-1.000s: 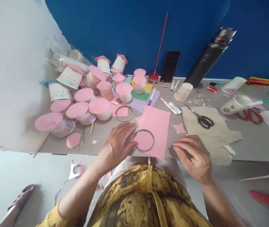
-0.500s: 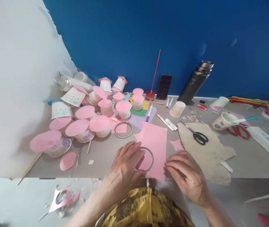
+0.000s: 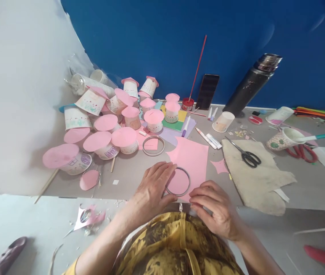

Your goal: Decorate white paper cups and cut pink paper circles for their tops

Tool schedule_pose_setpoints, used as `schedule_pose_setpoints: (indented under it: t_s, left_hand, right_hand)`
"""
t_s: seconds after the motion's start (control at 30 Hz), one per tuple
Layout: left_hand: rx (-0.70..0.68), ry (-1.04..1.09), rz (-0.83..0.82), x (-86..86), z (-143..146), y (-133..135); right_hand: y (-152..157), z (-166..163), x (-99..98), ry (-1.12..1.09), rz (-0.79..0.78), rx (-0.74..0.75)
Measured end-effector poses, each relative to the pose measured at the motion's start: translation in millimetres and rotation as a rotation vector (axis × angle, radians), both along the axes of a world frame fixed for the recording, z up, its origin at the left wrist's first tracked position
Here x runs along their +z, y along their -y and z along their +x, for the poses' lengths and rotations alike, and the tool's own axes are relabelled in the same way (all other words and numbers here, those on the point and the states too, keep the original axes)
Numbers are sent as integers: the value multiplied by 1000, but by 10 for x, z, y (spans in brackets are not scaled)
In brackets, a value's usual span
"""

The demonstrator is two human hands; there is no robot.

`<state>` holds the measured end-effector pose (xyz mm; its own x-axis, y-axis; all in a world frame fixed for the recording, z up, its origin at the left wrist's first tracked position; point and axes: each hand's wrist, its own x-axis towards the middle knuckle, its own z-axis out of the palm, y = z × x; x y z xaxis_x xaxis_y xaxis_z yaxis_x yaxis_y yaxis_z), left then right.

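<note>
My left hand [image 3: 156, 186] lies flat at the left side of a thin grey ring [image 3: 189, 182], its fingers stretched and the thumb apart, touching the rim. The ring rests on a sheet of pink paper [image 3: 193, 152]. At the sheet's near right corner my right hand [image 3: 215, 206] has its fingers curled and the fingertips drawn together. Whatever they pinch, if anything, is hidden. A second grey ring [image 3: 143, 147] lies farther off, to the left of the sheet. Beside the sheet's right edge is a pink paper offcut [image 3: 219, 166].
Paper cups with pink discs [image 3: 124, 136] crowd the left side. Black-handled scissors [image 3: 250, 159] lie on a beige cloth [image 3: 261, 183] at right. Markers [image 3: 208, 138], a phone [image 3: 208, 91], a black flask [image 3: 248, 89] and a cup [image 3: 223, 122] stand or lie behind. Scraps litter the floor.
My right hand has shifted from the sheet's right edge to its near corner. My left hand stays by the ring. The camera view has tilted and moved.
</note>
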<state>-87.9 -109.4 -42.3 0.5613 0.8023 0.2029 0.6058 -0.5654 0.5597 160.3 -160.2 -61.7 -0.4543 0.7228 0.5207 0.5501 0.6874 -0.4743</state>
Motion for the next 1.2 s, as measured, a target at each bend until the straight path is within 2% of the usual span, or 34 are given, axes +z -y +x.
schedule_pose_setpoints:
  t_s: [0.27,0.9,1.07,1.2]
  left_hand:
    - [26,25,-15,-30,-1,10]
    - [13,9,61,-52,-9,-28]
    - [125,116,170,-115,-47,49]
    - [153,266,347,-157,2,199]
  right_hand:
    - [0,-7,-1,-10,-29,-4]
    - [-4,13,-14,-5,-51,-8]
    - [4,0,-14,-2,-30,-6]
    - [27,25,37,-80,91,-15]
